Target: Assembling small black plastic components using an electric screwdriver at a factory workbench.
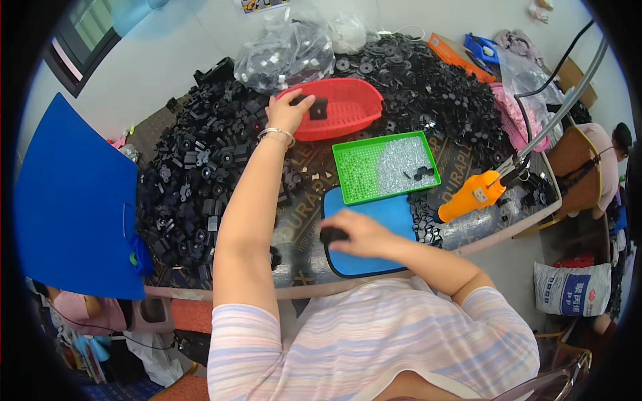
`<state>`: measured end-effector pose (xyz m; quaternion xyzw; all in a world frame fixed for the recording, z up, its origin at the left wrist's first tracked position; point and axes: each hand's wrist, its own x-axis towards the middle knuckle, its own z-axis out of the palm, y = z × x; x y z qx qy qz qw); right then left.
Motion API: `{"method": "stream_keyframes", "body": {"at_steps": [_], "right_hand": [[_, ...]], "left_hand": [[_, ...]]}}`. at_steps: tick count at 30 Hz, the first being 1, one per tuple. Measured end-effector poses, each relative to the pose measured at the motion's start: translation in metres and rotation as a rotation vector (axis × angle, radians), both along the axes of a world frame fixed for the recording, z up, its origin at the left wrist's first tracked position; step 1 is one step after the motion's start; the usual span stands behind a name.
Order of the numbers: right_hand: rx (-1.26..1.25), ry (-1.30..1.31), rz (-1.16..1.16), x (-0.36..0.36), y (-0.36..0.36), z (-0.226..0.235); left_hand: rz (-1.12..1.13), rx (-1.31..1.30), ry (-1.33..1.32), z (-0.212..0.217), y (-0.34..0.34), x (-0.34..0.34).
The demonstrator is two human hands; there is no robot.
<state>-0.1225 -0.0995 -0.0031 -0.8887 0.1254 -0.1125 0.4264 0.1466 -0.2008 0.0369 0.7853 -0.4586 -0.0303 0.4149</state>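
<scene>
My left hand reaches over the left end of a red plastic basket, thumb and fingers curled at a small black plastic part; the exact contact is hard to make out. Above the blue mat is my right hand, slightly blurred, its fingers closed round another black plastic part. Just beyond the mat lies a green perforated tray. Many small silvery pieces fill its right side, with a few black bits among them.
Heaps of black plastic parts cover the table's left and back. An orange electric screwdriver hangs at the right near metal nuts. Clear plastic bags lie behind the basket. A blue panel stands left; people sit on both sides.
</scene>
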Motion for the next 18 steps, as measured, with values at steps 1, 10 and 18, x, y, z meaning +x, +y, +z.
{"method": "stream_keyframes", "body": {"at_steps": [1,10,18], "right_hand": [[0.007,-0.076,-0.083,0.004,-0.016,0.006],[-0.200,-0.465,-0.678,0.086,-0.112,0.071],[-0.138,-0.419,-0.366,-0.001,-0.030,0.043]], "left_hand": [[-0.080,-0.021,0.137,-0.004,0.000,0.008],[-0.103,-0.138,0.411,-0.010,0.080,0.031],[-0.360,0.338,-0.306,-0.038,0.138,-0.002]]}}
